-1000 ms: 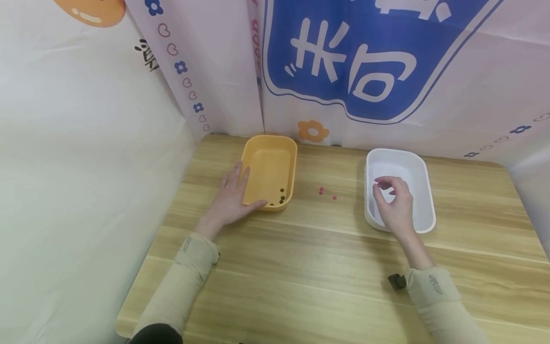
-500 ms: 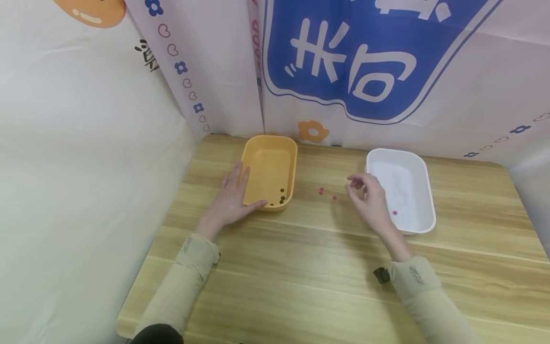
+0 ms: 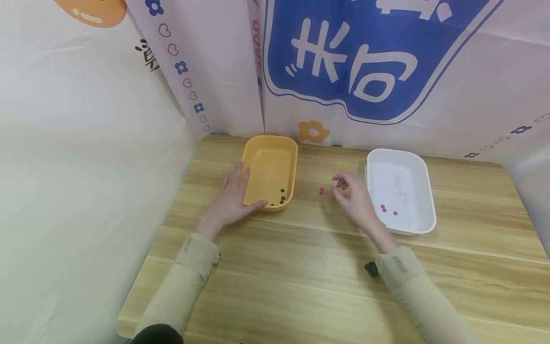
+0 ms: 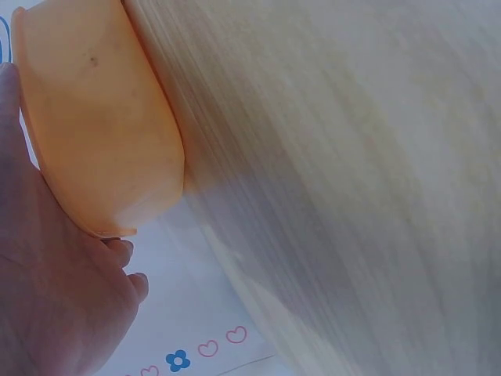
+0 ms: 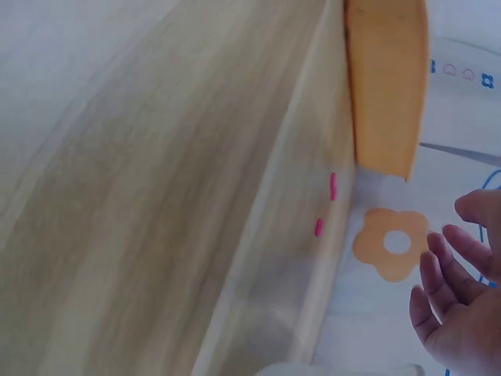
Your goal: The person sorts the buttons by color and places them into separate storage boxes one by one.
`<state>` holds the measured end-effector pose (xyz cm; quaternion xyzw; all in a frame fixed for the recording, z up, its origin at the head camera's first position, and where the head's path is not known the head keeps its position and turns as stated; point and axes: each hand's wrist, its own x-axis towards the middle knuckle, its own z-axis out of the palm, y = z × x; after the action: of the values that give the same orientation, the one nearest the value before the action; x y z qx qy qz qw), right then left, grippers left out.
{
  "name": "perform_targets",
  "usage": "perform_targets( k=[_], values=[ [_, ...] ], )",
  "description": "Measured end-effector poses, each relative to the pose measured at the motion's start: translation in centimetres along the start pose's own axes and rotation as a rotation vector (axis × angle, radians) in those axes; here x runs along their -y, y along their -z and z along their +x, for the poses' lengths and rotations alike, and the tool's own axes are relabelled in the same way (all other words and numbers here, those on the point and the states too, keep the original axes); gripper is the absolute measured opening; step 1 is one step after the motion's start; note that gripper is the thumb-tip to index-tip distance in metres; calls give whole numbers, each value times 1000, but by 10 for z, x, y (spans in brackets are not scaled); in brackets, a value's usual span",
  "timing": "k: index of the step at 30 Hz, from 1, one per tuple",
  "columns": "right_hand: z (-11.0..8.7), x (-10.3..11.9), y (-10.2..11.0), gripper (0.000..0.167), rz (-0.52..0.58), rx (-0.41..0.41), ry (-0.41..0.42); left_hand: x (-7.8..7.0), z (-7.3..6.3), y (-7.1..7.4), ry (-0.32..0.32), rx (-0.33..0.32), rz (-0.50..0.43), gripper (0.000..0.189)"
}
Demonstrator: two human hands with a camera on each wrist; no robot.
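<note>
My left hand [image 3: 229, 200] rests spread on the near-left rim of a yellow tray [image 3: 270, 139], its fingers along the side and its thumb over the front edge. Several small dark round pieces [image 3: 282, 197] lie in that tray's front right corner. Over the table between the trays hovers my right hand [image 3: 355, 200], fingers loosely bent and nothing between them, as the right wrist view also shows. Small pink round pieces [image 3: 321, 191] lie on the wood just left of its fingertips. Other pink pieces [image 3: 383, 208] are inside the white tray [image 3: 431, 200].
The wooden table [image 3: 292, 277] reaches back to a printed cloth backdrop [image 3: 223, 71] with a blue sign. A plain white cloth wall [image 3: 86, 181] stands on the left. The white tray sits right of my right wrist.
My right hand has moved left, out of the white tray, towards the pink pieces on the table. Pink pieces in the white tray have come into view. My left hand stays put.
</note>
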<state>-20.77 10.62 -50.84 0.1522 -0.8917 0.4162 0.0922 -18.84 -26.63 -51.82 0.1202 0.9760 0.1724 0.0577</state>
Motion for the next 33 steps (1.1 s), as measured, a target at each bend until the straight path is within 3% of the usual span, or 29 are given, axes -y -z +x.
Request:
perform_targets(
  k=[4, 9, 19, 33],
  values=[
    [5, -4, -9, 25, -90, 36, 18, 0, 0, 1, -1, -2, -2, 124],
    [12, -12, -21, 25, -137, 111, -38, -1, 1, 3, 0, -2, -1, 124],
    [23, -30, -41, 8, -71, 146, -155, -2, 0, 2, -7, -7, 16, 125],
    [22, -41, -46, 11, -7, 129, -125, -3, 0, 2, -9, -10, 19, 125]
  ],
)
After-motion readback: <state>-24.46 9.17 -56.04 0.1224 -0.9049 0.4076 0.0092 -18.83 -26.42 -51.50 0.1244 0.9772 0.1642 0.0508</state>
